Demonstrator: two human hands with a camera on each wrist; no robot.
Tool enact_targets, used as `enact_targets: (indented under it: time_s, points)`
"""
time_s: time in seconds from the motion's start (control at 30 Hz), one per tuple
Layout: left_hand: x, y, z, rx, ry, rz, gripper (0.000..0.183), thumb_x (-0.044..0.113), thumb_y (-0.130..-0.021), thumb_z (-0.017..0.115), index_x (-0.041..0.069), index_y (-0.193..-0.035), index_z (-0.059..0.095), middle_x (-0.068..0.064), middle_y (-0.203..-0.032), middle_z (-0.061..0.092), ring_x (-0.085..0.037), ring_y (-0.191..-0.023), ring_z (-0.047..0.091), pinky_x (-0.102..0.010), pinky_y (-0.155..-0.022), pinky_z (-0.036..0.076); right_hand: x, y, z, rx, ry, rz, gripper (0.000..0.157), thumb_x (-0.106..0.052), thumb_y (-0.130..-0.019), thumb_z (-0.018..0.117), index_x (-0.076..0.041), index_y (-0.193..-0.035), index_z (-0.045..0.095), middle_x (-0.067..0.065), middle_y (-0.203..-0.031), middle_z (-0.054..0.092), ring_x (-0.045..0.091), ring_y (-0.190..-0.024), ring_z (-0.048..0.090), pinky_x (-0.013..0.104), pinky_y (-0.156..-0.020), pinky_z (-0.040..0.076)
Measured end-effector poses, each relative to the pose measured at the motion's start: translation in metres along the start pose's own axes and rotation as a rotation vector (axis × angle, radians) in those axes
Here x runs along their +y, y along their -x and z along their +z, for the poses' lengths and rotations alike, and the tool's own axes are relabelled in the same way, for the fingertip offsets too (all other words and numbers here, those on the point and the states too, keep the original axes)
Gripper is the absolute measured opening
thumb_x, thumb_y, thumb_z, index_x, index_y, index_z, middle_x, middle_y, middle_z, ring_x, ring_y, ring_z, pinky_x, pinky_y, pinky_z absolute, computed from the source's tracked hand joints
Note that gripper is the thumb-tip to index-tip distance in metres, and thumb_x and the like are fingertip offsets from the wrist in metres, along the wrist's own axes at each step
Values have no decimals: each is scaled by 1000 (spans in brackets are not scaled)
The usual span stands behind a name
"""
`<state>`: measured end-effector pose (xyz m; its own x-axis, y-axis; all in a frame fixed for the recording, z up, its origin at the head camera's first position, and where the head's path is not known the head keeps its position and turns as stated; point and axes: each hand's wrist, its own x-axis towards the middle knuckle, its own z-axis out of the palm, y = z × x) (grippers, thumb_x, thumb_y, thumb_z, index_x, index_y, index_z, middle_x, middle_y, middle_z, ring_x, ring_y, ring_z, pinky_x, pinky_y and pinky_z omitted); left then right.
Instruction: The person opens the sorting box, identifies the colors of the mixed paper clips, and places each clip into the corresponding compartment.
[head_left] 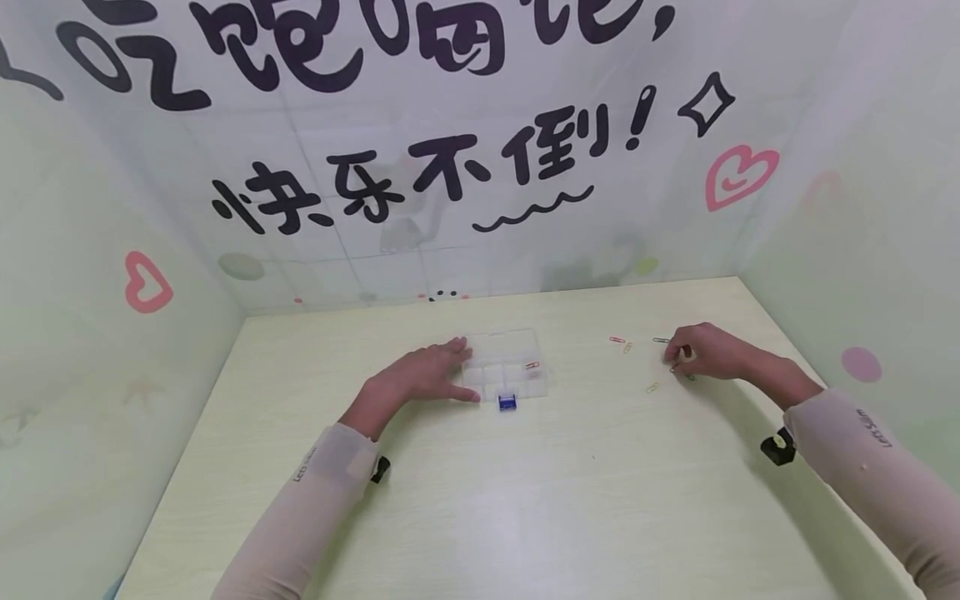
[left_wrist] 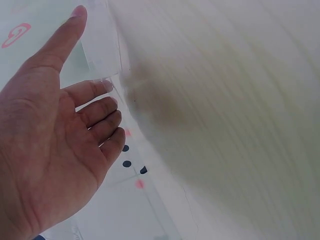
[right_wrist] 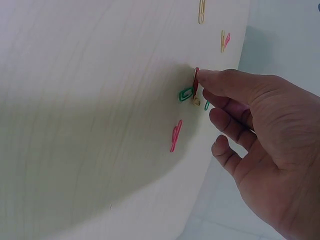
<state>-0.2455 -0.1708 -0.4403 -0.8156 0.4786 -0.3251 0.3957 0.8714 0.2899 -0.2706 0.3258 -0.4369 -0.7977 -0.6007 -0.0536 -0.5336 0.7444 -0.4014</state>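
I've got the pale table across the lower frame. L hand, left of ctr, is spread wide at the left side of the clear box, mid-frame. R hand, right of ctr, is narrow — thumb tip at a red clip, can't tell if gripped. Blue clasp on box's near edge. Reddish clip in box's right part; yellow clip btwn box & R hand.

We see pink, red, green and yellow paper clips, a clear box with a blue latch, a pale wood-grained table, beige dark-lettered sleeves, and a whitish wall bearing black characters and pink hearts.
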Motion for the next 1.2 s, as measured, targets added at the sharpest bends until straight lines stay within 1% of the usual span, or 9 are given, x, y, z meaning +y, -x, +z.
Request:
enact_targets:
  time_s: [0.3, 0.5, 0.83, 1.0, 1.2]
  points:
    - [2, 1, -1, -5, 3, 2, 101, 66, -92, 72, 9, -166, 34, -12, -176, 19, -33, -162, 22, -53, -128, 26, 5, 1, 2, -17, -11, 21, 13, 2, -87, 82, -8, -92, 77, -4, -90, 71, 12, -81, 58, 28, -70, 50]
    - [2, 0, 1, 0, 9, -3, 101, 66, -92, 72, 9, -166, 34, -12, -176, 20, -33, -161, 23, -53, -128, 27, 3, 0, 3, -23, -37, 32, 14, 4, -88, 80, -9, -88, 75, -5, -82, 68, 9, -74, 56, 25, -65, 48]
    - [2, 1, 0, -1, 12, 2, 101, 65, -92, 73, 8, -166, 34, -12, -176, 20, -32, -162, 23, -52, -128, 27, 5, -1, 6, -39, -54, 42, 12, 5, -90, 77, -4, -87, 71, -4, -80, 65, 9, -73, 54, 24, -65, 47]
    - [2, 1, 0, 3, 11, 1, 101, 65, -92, 73, 8, -166, 35, -12, -176, 21, -32, -162, 23, -52, -128, 27, 3, -1, 6, -38, -64, 43, 13, 7, -90, 76, -4, -87, 72, -3, -79, 65, 10, -72, 54, 24, -65, 47]
    - [1, 1, 0, 3, 12, -1, 101, 66, -92, 73, 8, -166, 35, -11, -176, 21, -32, -162, 23, -52, -128, 27, 1, -1, 6, -39, -65, 42, 13, 6, -91, 77, -5, -86, 71, -4, -77, 64, 8, -70, 53, 24, -64, 46]
